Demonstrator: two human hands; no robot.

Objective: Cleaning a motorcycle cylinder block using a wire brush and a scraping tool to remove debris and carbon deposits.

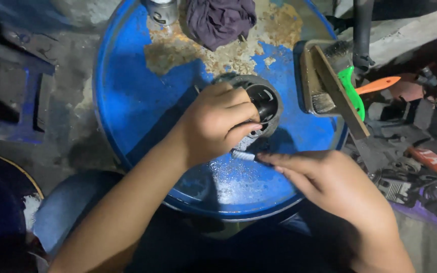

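Rusty blue steel drum top served as bench. Round grey-black metal housing was clamped there by curled left hand; small silvery threaded piece pinched by right hand fingertips. Slip likely: piece could be dropped off drum edge.

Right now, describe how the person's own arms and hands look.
Both forearms are bare, with no sleeves in view. The left hand and right hand wear no gloves, rings or watch. Fingernails are short. No markings show.
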